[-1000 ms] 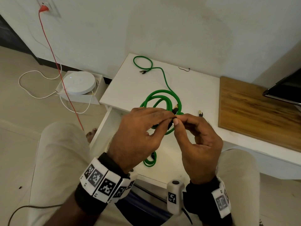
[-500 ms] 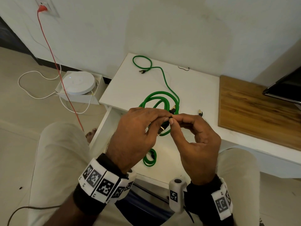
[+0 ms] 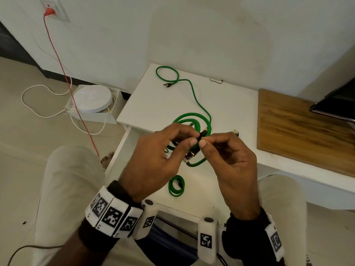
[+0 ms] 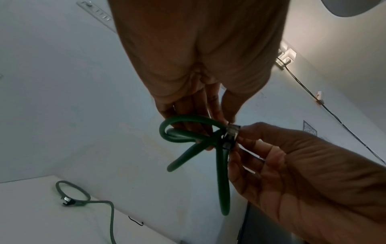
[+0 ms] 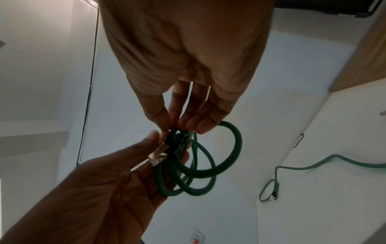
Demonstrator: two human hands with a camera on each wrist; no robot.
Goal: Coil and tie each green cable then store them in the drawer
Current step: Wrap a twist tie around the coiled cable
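Both hands hold a coiled green cable [image 3: 197, 163] in the air over the open white drawer [image 3: 203, 191]. My left hand [image 3: 192, 138] and right hand [image 3: 203, 140] pinch it together where a dark wrap [image 5: 173, 142] crosses the loops. In the right wrist view a metal plug [image 5: 157, 156] juts out beside the left hand's fingers [image 5: 154, 137]. The left wrist view has the loops [image 4: 188, 130] under the left hand [image 4: 221, 118]. A second green cable [image 3: 194, 93] lies loose on the white table [image 3: 149, 104]. A small tied green coil [image 3: 176, 186] rests in the drawer.
A thin black tie [image 3: 216, 81] lies at the table's back edge, a loose plug [image 3: 235, 131] by the right hand. A wooden board [image 3: 299, 131] and a dark screen [image 3: 336, 104] are to the right. On the floor left: a round white device [image 3: 92, 97], a red cord [image 3: 63, 73].
The fingertips have kept working at the same spot on the coil. A plug end that pointed up by the fingertips now hangs below the left fingers.
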